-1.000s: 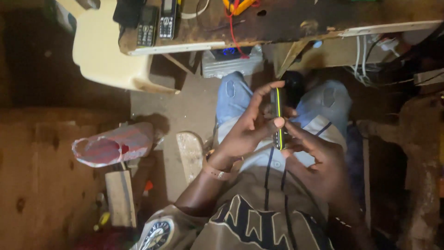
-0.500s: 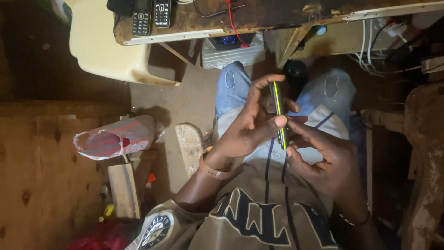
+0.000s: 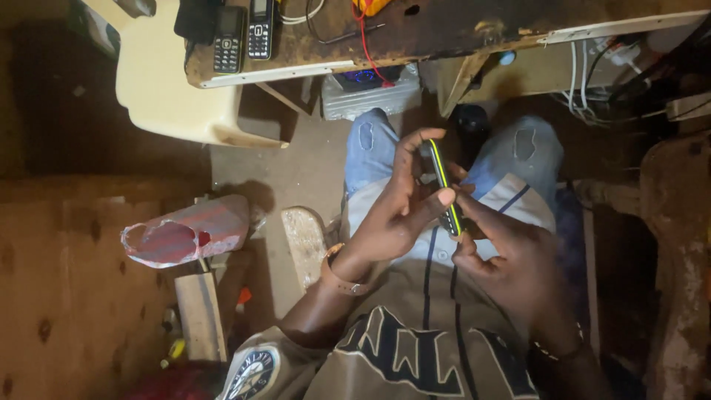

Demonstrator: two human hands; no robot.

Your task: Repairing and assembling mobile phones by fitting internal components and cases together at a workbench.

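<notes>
A small black phone with a yellow-green edge [image 3: 446,185] is held edge-on above my lap, over blue jeans [image 3: 370,148]. My left hand [image 3: 396,207] wraps around its left side, fingers curled over the top and thumb pressed on its near face. My right hand [image 3: 511,252] grips the phone's lower end from the right, fingers closed on it. A bracelet [image 3: 342,275] circles my left wrist.
A worn wooden bench [image 3: 444,30] ahead carries two black keypad phones [image 3: 241,31], a red wire [image 3: 366,41] and cables. A cream plastic chair [image 3: 170,89] stands at left. A torn red-and-white carton [image 3: 185,233] and wood scraps [image 3: 200,315] lie on the floor.
The view has shifted slightly, bringing the bench's phones lower into frame. Both hands stay on the small phone, with my left thumb now pressing its face.
</notes>
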